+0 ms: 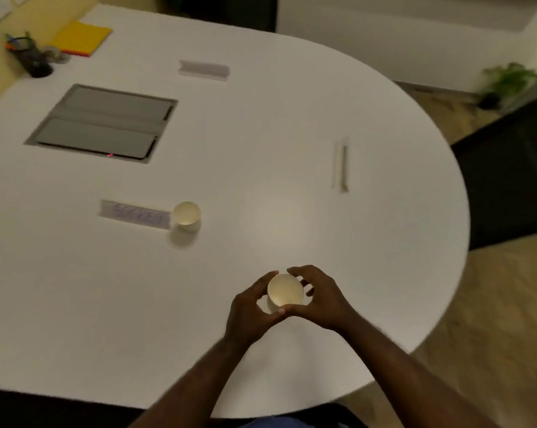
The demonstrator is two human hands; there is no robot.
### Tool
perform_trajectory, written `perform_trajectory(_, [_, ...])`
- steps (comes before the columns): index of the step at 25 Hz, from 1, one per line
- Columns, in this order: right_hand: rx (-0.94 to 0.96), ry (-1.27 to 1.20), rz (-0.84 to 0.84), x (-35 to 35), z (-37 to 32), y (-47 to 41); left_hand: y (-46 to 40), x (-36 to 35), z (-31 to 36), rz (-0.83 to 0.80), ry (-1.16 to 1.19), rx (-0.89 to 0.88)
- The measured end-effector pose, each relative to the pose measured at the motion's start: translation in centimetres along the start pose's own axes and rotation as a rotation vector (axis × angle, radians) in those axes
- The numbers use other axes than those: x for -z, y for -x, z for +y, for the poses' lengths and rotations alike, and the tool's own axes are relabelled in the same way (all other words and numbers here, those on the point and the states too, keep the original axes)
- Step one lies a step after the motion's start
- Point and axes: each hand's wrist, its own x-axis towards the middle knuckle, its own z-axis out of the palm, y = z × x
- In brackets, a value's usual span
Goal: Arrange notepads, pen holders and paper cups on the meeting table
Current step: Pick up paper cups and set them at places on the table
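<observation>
Cupping paper cup [285,294] between left hand [251,307], right hand [318,299]

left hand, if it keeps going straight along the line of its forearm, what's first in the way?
The left hand points up and right, already against the paper cup it holds with the right hand. Past those, bare white table; the folded name card near the right edge looks nearest that line, though depth is unclear.

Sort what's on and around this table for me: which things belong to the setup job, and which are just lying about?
Job:
- paper cup held in left hand and right hand
- second paper cup beside a name card
- pen holder
- yellow notepads

Lying about:
- two more name cards
- table's cable hatch
- potted plant
</observation>
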Motion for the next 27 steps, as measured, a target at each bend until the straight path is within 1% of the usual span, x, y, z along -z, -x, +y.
perform_trajectory(1, [-0.024, -0.014, 0.046, 1.4, 1.0, 1.6, -0.2, -1.7, 1.3, -0.061, -0.008, -0.033])
perform_trajectory(6, [-0.113, -0.114, 0.266, 7.9, 7.0, 9.8, -0.2, -10.9, 8.1, -0.250, -0.033, -0.166])
perform_trajectory(9, [-0.181, -0.142, 0.387, 11.9, 11.9, 16.1, 1.2, -18.5, 12.2, -0.367, -0.048, -0.216])
perform_trajectory(13, [-0.253, -0.156, 0.502, 17.3, 18.6, 24.5, 4.8, -28.9, 17.5, -0.459, -0.047, -0.245])
perform_trajectory(18, [-0.341, -0.160, 0.664, 23.2, 24.7, 33.6, 7.3, -39.6, 23.4, -0.612, -0.060, -0.333])
perform_trajectory(23, [-0.415, -0.170, 0.856, 28.7, 29.7, 39.0, 6.7, -48.8, 28.8, -0.732, -0.113, -0.433])
perform_trajectory(27, [-0.466, -0.155, 0.943, 33.6, 33.7, 40.3, 4.6, -55.7, 32.1, -0.799, -0.108, -0.464])
